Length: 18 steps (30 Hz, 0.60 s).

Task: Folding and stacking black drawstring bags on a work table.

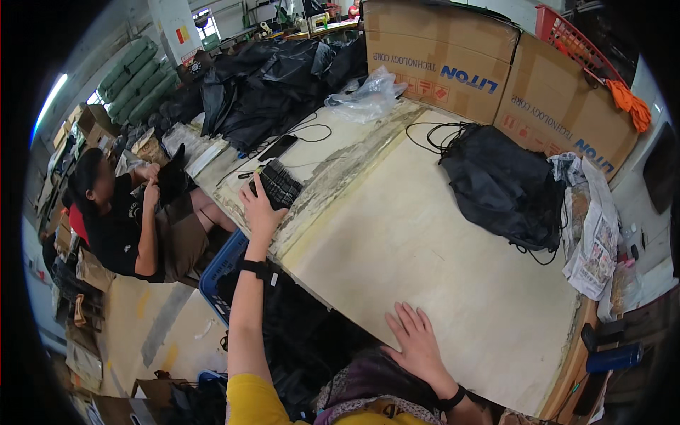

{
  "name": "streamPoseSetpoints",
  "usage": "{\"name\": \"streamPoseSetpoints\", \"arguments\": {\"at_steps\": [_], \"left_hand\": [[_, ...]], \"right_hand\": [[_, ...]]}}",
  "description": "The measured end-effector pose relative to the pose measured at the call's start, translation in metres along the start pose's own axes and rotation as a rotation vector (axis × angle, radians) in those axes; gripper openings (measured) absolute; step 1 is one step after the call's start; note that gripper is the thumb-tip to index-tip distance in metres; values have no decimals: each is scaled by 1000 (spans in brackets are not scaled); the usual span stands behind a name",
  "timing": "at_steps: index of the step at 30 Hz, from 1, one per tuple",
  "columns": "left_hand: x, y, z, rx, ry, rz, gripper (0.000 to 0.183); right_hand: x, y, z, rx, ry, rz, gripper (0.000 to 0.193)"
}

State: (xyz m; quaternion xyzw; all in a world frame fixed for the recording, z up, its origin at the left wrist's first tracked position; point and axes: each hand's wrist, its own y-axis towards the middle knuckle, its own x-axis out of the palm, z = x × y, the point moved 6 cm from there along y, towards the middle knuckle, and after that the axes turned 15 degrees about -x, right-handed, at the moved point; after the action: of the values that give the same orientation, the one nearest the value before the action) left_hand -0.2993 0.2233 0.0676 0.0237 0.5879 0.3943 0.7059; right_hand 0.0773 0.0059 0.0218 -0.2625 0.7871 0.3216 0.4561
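Note:
My left hand (261, 214) reaches to the far left of the table, its fingers and thumb around the near end of a stack of small black folded pieces (282, 185) with light edges. What exactly the pieces are is too small to tell. My right hand (418, 346) lies flat on the pale tabletop (397, 241) near its front edge, fingers apart, holding nothing. Beyond the stack lies a black phone (278, 147) with a thin cable. A pile of black drawstring bags (499, 185) rests at the right of the table, cords trailing.
Cardboard panels (439, 60) wall the far side. A heap of black fabric (269, 85) and a clear plastic bag (365, 98) lie at the back left. A seated person (120, 219) works at left, near a blue crate (225, 273). Newspaper (593, 237) hangs at the right edge.

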Motion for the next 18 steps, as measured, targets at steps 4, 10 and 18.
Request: {"name": "streamPoseSetpoints", "arguments": {"at_steps": [4, 10, 18], "left_hand": [[5, -15, 11, 93, -106, 34, 121], [3, -1, 11, 161, -41, -13, 117], [18, 20, -9, 100, -72, -56, 112]], "right_hand": [[-2, -2, 3, 7, 10, -12, 67], [-3, -2, 3, 19, 25, 3, 66], [1, 2, 0, 2, 27, 11, 67]]}}
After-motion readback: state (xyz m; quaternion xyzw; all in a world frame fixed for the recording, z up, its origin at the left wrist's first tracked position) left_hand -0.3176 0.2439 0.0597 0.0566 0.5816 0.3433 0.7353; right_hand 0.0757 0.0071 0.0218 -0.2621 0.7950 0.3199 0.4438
